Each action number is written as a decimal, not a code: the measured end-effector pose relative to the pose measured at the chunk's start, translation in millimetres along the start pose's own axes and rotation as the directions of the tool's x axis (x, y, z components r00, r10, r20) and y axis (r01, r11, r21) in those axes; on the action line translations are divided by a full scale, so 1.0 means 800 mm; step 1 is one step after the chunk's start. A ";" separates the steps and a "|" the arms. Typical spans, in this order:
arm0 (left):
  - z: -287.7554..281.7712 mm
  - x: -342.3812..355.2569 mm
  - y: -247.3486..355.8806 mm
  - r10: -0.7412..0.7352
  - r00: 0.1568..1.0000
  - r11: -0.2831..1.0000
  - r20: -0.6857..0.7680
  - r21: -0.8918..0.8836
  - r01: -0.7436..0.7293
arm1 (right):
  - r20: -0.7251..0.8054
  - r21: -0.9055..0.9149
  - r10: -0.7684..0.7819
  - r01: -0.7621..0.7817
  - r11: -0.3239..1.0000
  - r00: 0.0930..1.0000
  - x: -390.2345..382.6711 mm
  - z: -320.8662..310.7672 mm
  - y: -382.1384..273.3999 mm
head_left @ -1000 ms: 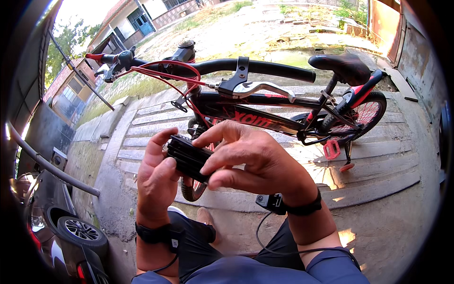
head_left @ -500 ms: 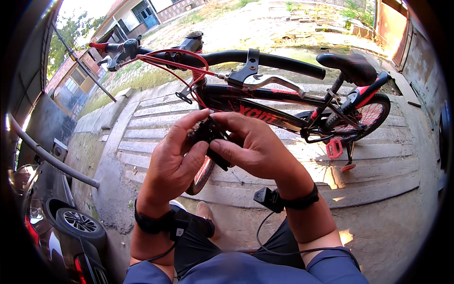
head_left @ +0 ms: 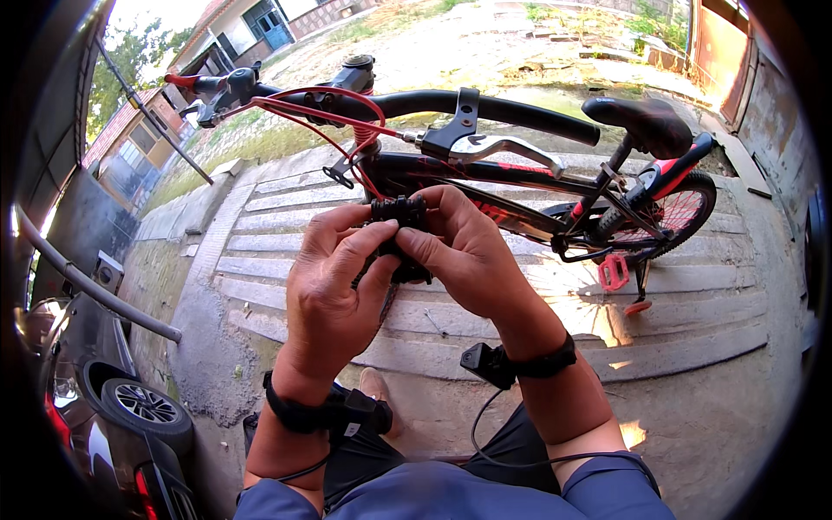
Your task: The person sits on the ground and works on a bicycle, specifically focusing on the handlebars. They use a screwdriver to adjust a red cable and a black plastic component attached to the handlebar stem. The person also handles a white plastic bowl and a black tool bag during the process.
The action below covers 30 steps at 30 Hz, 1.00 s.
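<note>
Between both hands is a small black part (head_left: 398,209) with a ribbed, roller-like top; its exact kind is unclear and my fingers cover much of it. My left hand (head_left: 328,282) pinches it from the left, with index finger and thumb against its near face. My right hand (head_left: 468,260) grips its right side, thumb pressed on the near face and fingers wrapped behind. Just beyond my hands stands a black and red bicycle (head_left: 520,221). Its handlebar (head_left: 416,104) carries a silver brake lever (head_left: 507,150) and red cables (head_left: 286,104).
The bicycle's saddle (head_left: 641,124), rear wheel (head_left: 698,217) and red pedal (head_left: 614,272) are at the right. A slender metal item (head_left: 436,324) lies on the slatted concrete floor (head_left: 520,325). A dark car (head_left: 95,381) and a grey pipe (head_left: 104,290) stand at the left.
The black part has been turned, so its ribbed top now faces upward. My left fingers have shifted onto its near face. The right hand stays close by, and the bicycle stands nearly unchanged.
</note>
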<state>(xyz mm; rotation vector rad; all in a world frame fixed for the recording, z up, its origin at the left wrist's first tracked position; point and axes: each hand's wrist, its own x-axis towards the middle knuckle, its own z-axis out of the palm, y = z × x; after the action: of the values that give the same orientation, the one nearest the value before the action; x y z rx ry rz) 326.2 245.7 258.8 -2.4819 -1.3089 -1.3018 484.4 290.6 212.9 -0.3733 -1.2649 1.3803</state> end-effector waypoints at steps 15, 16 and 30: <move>0.003 -0.002 0.004 -0.120 0.992 0.990 0.051 -0.069 0.123 | -0.023 -0.153 -0.035 0.031 0.988 0.999 -0.001 -0.002 0.016; 0.003 -0.002 0.004 -0.126 0.991 0.989 0.048 -0.069 0.129 | -0.026 -0.189 -0.037 0.031 0.982 0.999 -0.001 -0.002 0.015; 0.023 -0.020 0.011 0.096 0.988 0.995 -0.122 0.053 -0.090 | -0.201 -0.191 -0.064 0.025 0.981 0.977 0.005 -0.008 0.019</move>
<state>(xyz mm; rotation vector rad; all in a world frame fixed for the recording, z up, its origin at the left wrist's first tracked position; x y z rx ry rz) 339.9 237.0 238.3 -2.3582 -1.1676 -1.3631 480.5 301.0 199.9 -0.5994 -1.2251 1.1549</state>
